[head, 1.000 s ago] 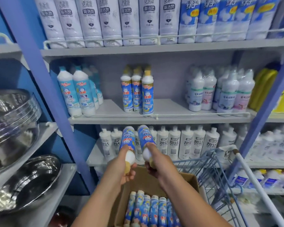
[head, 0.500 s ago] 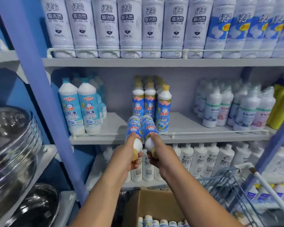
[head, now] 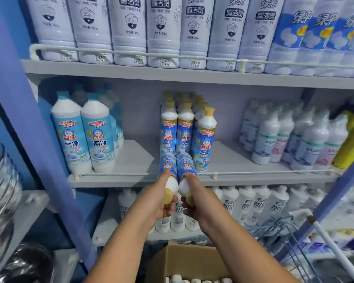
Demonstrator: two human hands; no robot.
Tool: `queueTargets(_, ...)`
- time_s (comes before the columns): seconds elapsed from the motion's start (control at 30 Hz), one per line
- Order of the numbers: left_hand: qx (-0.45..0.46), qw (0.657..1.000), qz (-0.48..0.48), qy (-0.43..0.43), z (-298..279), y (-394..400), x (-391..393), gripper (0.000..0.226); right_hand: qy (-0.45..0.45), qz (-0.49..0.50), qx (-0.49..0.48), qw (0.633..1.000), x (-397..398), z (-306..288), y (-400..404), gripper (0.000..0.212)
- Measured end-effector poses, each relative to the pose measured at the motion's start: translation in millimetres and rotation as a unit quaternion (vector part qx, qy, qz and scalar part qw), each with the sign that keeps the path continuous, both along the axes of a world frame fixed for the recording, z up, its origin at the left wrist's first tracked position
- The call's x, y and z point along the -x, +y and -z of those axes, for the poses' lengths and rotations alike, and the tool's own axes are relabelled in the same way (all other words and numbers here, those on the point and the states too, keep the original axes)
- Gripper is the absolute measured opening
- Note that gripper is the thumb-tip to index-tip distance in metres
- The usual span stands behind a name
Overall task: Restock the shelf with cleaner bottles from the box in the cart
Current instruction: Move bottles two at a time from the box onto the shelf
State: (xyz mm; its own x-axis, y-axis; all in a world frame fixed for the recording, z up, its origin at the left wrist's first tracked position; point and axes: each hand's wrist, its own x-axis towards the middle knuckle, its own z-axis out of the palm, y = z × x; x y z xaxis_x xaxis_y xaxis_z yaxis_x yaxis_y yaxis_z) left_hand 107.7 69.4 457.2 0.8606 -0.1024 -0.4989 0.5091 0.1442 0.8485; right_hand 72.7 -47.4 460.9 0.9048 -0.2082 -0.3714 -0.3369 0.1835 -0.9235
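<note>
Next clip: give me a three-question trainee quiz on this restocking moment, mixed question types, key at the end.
1. True or false: each hand holds one bottle, cap end toward the person.
2. Which shelf do the held bottles point at? A top, B middle, C bottom.
3. What stands just right of the held bottles' bases?

Key:
1. True: left hand grips the left bottle, right hand the right bottle.
2. B, the middle shelf.
3. A yellow-capped bottle.

Two cleaner bottles, gripped at the shelf's front edge, are showing blue labels with red lettering, white shoulders and yellow caps. Standing matching bottles behind are wearing the same blue, white and yellow. Left-side bottles are showing white bodies, light-blue labels, teal caps. The shelf is showing grey; the upright post blue; the cardboard box brown.
</note>
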Motion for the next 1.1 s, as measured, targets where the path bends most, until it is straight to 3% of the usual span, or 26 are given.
queueTargets(0.1,0.010,1.000,0.026,-0.015,-1,2,2,0.062,-0.036,-0.033,0.020,0.999,4,-1,-5,0.047)
queueTargets(0.23,0.011,0.994,0.031,-0.108,0,8,15,0.055,-0.106,-0.105,0.102,0.983,18,4,-14,0.068)
queueTargets(0.33,-0.004,0.982,0.045,-0.181,4,14,27,0.081,-0.149,-0.128,0.131,0.972,21,8,-24,0.075)
queueTargets(0.4,-0.031,0.973,0.048,-0.224,5,17,27,0.083,-0.171,-0.121,0.195,0.958,18,8,-30,0.069)
queueTargets(0.5,-0.124,0.948,0.044,-0.288,-1,19,22,0.068,-0.218,-0.099,0.358,0.903,12,0,-39,0.057)
queueTargets(0.63,-0.225,0.910,0.031,-0.347,-15,26,11,0.053,-0.248,-0.057,0.573,0.779,7,-24,-50,0.054)
queueTargets(0.8,-0.313,0.866,0.004,-0.390,-43,25,0,0.036,-0.362,-0.035,0.622,0.693,-22,-47,-57,0.029)
queueTargets(0.87,-0.359,0.846,-0.013,-0.393,-55,25,-11,0.034,-0.375,-0.039,0.644,0.666,-35,-64,-58,0.030)
queueTargets(1.0,-0.498,0.766,-0.016,-0.406,-80,25,-44,0.047,-0.366,-0.056,0.680,0.633,-63,-102,-56,0.038)
queueTargets(1.07,-0.494,0.757,-0.015,-0.427,-88,21,-61,0.042,-0.350,-0.062,0.705,0.614,-79,-115,-56,0.034)
queueTargets(1.1,-0.466,0.769,-0.011,-0.437,-91,19,-70,0.038,-0.337,-0.064,0.710,0.615,-87,-121,-55,0.033)
